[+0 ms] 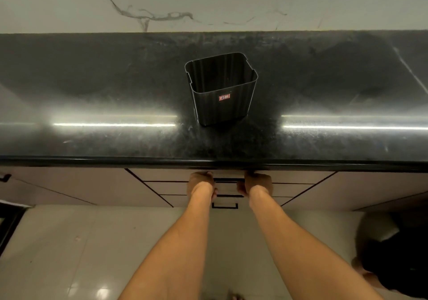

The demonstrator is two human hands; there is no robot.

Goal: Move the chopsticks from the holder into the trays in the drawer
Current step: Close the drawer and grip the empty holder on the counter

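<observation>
The black ribbed chopstick holder (223, 91) stands upright in the middle of the dark counter, and its inside looks empty. No chopsticks are in view. The top drawer (162, 175) below the counter edge is closed, so the trays are hidden. My left hand (201, 182) and my right hand (257, 182) rest flat against the drawer front, fingers pointing up under the counter lip. They lie on either side of the black drawer handle (228, 179) and hold nothing.
The glossy black counter (92, 137) runs the full width, backed by a white marble wall. Two more drawers with black handles (224, 205) sit below the top one. Pale floor tiles lie beneath. A dark object (393, 258) sits on the floor at the right.
</observation>
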